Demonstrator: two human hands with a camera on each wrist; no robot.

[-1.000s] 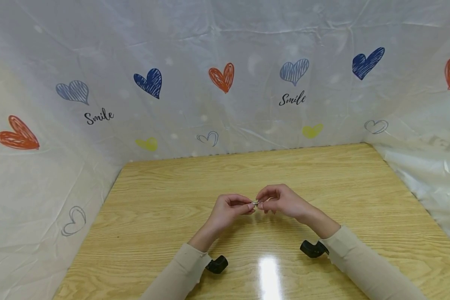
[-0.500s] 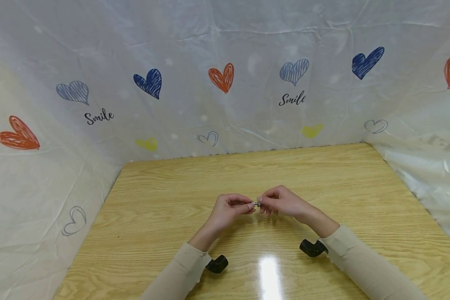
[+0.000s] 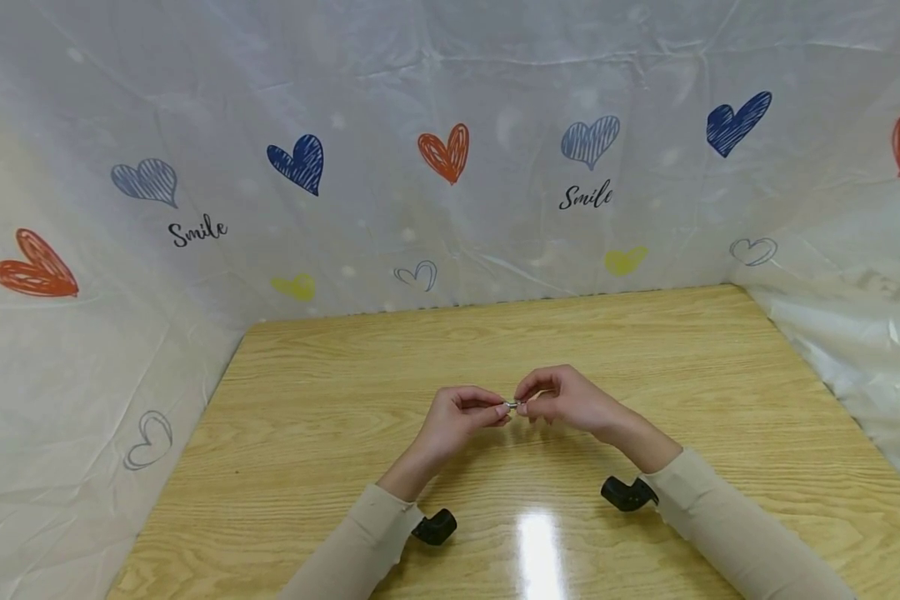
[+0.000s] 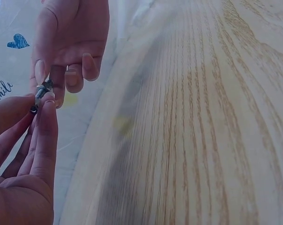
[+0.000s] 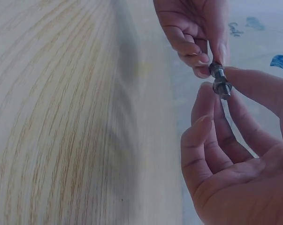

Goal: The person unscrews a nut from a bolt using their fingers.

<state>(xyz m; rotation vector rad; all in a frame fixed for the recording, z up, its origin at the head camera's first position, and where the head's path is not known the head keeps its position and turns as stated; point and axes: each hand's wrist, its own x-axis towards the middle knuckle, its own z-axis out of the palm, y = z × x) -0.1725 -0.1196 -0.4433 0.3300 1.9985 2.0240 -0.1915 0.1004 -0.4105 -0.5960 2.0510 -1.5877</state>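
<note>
A small metal bolt [image 5: 217, 71] is held level between the two hands above the wooden table. My left hand [image 3: 456, 418] pinches its left end between thumb and fingers, partly hiding it. On the right end sits a nut [image 5: 221, 88], with a short stub of thread showing beyond it in the right wrist view. My right hand [image 3: 570, 407] has its thumb and index finger at the nut, the other fingers loosely bent below. From the left wrist view, the bolt's thread [image 4: 40, 95] shows between the two sets of fingertips.
The wood-grain table [image 3: 330, 467] spreads beneath both hands. A pale curtain [image 3: 495, 250] printed with hearts and words hangs at the back and sides. Black wrist-worn devices [image 3: 435, 527] stick out by both sleeves.
The right hand's thumb and index finger shift around the nut, with the fingers closing over it, then spreading a little again. The left hand keeps its pinch in place.
</note>
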